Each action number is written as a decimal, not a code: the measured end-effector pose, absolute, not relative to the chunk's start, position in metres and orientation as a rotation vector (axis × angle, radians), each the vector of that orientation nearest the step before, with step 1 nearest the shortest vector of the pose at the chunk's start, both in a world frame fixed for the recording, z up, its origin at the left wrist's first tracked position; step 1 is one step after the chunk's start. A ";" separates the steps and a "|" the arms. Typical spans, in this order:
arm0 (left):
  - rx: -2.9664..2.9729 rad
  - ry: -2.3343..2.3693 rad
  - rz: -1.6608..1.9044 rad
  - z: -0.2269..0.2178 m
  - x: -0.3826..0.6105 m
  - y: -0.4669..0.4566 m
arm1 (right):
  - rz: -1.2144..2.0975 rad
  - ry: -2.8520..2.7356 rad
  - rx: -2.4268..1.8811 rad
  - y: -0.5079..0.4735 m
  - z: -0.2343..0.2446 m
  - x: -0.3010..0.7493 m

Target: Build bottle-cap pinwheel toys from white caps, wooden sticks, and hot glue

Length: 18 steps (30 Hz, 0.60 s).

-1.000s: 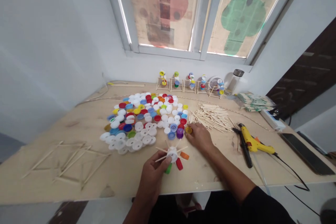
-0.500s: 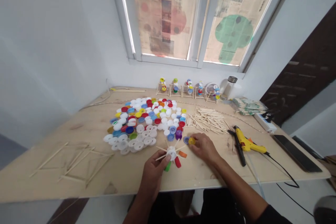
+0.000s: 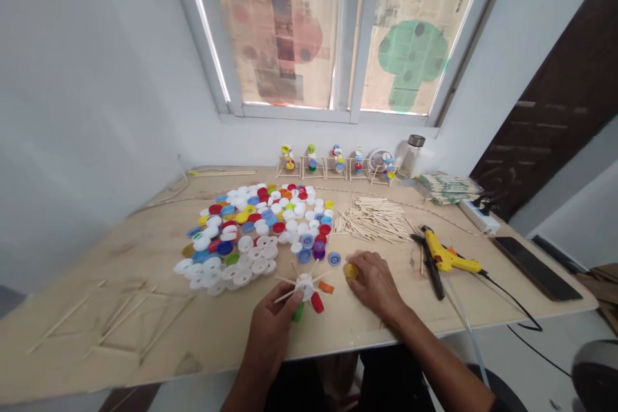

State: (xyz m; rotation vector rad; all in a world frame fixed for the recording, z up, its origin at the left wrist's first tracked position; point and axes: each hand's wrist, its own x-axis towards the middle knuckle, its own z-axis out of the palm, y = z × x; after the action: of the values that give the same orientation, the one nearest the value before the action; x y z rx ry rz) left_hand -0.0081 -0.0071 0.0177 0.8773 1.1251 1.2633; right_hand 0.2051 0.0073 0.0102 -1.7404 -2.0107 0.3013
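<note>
Between the thumb and fingers of my left hand (image 3: 275,315) is a small wheel (image 3: 304,290): a white bottle-cap hub with thin wooden sticks radiating out. An orange, a red and a green cap sit on several of its sticks. To its right, my right hand (image 3: 375,283) is closed on a yellow bottle cap (image 3: 351,271), just above or on the table. A blue cap (image 3: 334,259) lies between the two hands, touched by neither. Close behind the wheel are a purple cap (image 3: 319,250) and the near edge of a heap of mixed caps (image 3: 251,232).
Loose sticks (image 3: 371,219) are piled behind my right hand. A yellow glue gun (image 3: 447,254), a phone (image 3: 535,268) and a power strip (image 3: 479,216) lie rightward. Several small stick-and-cap models (image 3: 337,164) line the wall near a glass bottle (image 3: 412,158). Stick frames (image 3: 120,318) lie left.
My right hand has drawn the yellow cap away from the blue cap, slightly toward me. The blue cap now lies apart. The whole view has shifted a little.
</note>
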 end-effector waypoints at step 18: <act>0.846 1.255 1.205 0.022 -0.006 -0.005 | -0.360 -1.947 -2.037 -0.045 0.021 0.414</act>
State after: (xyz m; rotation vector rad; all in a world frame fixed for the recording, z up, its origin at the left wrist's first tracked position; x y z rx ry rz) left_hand -0.0061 -0.0048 0.0221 0.8464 1.2548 1.2049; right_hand 0.4145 -0.0451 0.0211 -2.0367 -1.9465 -0.3604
